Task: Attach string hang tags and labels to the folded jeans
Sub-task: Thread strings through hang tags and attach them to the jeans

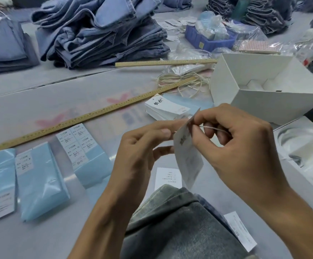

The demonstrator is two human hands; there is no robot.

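A white paper hang tag [188,156] hangs in the air between my hands, above the folded grey-blue jeans [180,225] at the near table edge. My left hand [142,146] pinches the tag's upper edge. My right hand [234,143] pinches a thin pale string [213,128] at the tag's top corner. A stack of white hang tags [166,108] lies just beyond my hands. Loose strings [181,81] lie in a bundle further back. Two white labels lie by the jeans, one [167,178] at their far end and one [239,230] at their right side.
Blue backing sheets with size stickers [81,144] lie at the left. Two wooden rulers [99,113] cross the table. A white open box [263,86] stands at the right, a blue bin [207,38] behind it. Piles of jeans [105,32] fill the back.
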